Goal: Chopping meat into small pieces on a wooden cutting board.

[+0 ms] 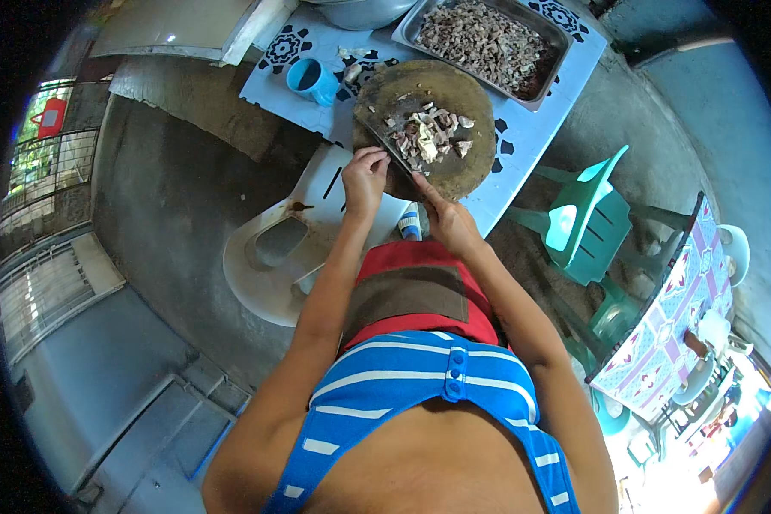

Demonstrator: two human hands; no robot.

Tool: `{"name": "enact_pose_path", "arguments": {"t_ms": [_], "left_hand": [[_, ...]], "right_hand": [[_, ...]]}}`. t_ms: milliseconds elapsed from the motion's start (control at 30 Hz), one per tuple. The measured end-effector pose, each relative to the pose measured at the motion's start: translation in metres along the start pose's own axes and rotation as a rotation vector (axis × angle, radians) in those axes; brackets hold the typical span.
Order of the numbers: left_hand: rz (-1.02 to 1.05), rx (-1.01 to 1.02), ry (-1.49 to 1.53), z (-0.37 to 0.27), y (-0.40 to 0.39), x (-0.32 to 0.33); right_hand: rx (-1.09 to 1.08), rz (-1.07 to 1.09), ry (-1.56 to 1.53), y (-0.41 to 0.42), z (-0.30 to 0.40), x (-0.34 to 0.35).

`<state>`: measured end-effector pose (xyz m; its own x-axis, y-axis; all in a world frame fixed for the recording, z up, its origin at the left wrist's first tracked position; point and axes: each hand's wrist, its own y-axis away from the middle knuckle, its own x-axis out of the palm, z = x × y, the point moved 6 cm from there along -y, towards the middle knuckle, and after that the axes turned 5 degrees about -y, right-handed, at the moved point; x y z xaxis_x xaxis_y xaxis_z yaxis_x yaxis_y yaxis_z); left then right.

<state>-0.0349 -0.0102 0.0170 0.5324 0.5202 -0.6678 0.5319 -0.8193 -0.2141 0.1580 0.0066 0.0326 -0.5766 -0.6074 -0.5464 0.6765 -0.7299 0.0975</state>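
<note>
On the patterned table, a round wooden chopping board (475, 96) bears a small heap of chopped meat (430, 135). A knife (389, 146) lies slantwise over the board's near left part, its edge beside the heap. My right hand (453, 221) grips the knife at its near end, the index finger stretched along it. My left hand (366, 177) is at the board's left edge, thumb and fingertips pinched together close to the blade; whether something small is between them cannot be told. Behind the board to the right, a metal tray (562, 45) holds much more chopped meat.
A blue plastic mug (315, 80) stands left of the board, with small scraps beyond it. A large metal pot (363, 13) is at the table's far edge. A white plastic chair (263, 257) stands at the near left, green chairs (588, 225) and another covered table (668, 321) to the right.
</note>
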Motion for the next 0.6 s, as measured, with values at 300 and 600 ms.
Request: {"name": "enact_pose_path", "arguments": {"t_ms": [300,600], "left_hand": [[0.035,-0.045,0.024,0.011,-0.013,-0.007],[0.479,0.393,-0.128,-0.106,-0.072,0.052]], "right_hand": [[0.133,0.077,-0.012,0.060,0.002,-0.038],[0.000,0.016,-0.052,0.070,0.012,-0.052]]}}
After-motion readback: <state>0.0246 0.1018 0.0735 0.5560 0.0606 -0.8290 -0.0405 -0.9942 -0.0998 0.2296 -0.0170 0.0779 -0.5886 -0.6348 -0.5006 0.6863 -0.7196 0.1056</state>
